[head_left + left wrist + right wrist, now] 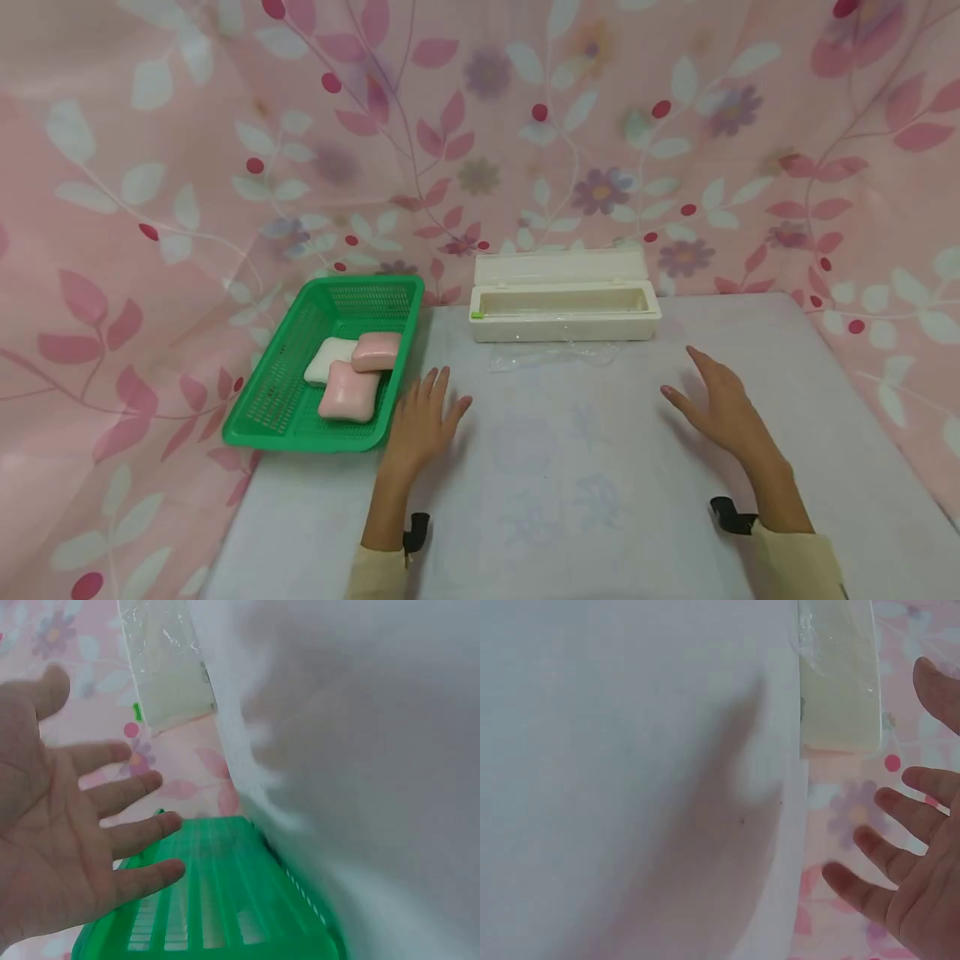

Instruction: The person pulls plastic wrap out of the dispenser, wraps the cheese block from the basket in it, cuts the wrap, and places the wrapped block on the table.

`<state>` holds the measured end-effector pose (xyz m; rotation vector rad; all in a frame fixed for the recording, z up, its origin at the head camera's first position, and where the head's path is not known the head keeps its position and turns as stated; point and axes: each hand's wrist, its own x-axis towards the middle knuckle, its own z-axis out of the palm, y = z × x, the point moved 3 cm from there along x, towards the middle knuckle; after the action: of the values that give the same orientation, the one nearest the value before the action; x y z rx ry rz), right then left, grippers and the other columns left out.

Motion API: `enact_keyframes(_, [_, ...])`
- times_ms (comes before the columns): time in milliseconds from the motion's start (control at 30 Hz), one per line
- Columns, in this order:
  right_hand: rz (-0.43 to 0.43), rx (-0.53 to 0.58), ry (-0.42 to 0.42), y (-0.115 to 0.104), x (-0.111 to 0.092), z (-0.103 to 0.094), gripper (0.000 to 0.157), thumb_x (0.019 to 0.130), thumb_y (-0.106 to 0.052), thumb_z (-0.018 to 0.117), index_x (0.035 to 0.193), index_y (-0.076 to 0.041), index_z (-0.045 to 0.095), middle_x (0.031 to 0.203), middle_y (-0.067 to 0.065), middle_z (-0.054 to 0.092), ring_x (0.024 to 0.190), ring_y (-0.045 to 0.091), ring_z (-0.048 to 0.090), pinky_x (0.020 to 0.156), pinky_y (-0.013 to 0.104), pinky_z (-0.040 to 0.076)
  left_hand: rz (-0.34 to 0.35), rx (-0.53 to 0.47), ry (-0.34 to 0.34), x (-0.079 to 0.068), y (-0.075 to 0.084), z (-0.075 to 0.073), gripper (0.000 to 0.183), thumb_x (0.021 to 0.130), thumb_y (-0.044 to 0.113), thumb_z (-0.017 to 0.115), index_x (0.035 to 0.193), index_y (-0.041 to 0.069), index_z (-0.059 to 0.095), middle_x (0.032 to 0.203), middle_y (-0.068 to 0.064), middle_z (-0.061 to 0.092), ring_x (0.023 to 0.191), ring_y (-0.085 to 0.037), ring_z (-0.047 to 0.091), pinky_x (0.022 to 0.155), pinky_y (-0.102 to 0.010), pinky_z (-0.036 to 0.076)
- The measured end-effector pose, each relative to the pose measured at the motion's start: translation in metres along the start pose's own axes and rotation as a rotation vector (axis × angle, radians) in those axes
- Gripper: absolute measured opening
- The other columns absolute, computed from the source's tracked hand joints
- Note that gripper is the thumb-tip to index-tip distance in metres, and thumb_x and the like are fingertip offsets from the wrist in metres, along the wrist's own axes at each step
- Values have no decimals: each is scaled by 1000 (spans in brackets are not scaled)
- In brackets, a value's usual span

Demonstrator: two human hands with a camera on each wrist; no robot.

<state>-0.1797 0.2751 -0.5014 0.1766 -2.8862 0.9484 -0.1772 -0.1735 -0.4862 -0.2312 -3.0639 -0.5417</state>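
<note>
My left hand point(420, 423) holds nothing and is just right of a green plastic basket point(322, 442); its fingers are straight and spread in the left wrist view. Two pink soap bars point(349, 393) and one white soap bar point(327, 360) lie heaped in the basket, one pink bar partly on the others. Over the right part of the table is my right hand point(723, 412), with nothing in it and its fingers extended. Beyond both hands a long cream box point(566, 330) stands with its lid point(561, 265) raised at the back.
Clear plastic film point(555, 357) hangs over the box's front and onto the white tablecloth point(570, 467). A small green piece point(477, 316) sits at the box's left front corner. Pink floral cloth point(480, 150) rises behind and beside the table.
</note>
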Motion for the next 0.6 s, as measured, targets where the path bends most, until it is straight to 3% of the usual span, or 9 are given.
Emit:
enact_keyframes(133, [61, 124, -20, 1, 21, 4, 83, 93, -47, 65, 152, -2, 29, 143, 29, 43, 126, 49, 43, 94, 66, 38, -28, -56, 47, 28, 0, -4, 71, 98, 53, 52, 146, 2, 42, 141, -20, 50, 127, -39, 48, 101, -55, 41])
enact_keyframes(233, [122, 200, -35, 1, 37, 10, 80, 92, -50, 65, 149, -2, 36, 137, 26, 51, 120, 44, 53, 88, 61, 46, -78, -137, 40, 50, 1, -6, 66, 96, 50, 58, 139, 1, 50, 128, -20, 59, 115, -35, 57, 92, -51, 48])
enact_keyframes(433, [162, 251, -72, -1, 63, 22, 75, 91, -52, 65, 141, 0, 48, 125, 24, 60, 106, 40, 62, 81, 49, 53, -153, -299, -29, 79, 6, 0, 64, 91, 50, 66, 128, -2, 60, 107, -16, 67, 92, -28, 63, 78, -44, 53])
enact_keyframes(600, [242, 363, -121, -3, 79, 32, 73, 88, -54, 68, 134, 0, 54, 119, 25, 62, 89, 31, 66, 68, 35, 55, -177, -366, -79, 96, 9, 13, 60, 89, 46, 70, 120, -5, 63, 104, -17, 69, 92, -29, 64, 79, -45, 52])
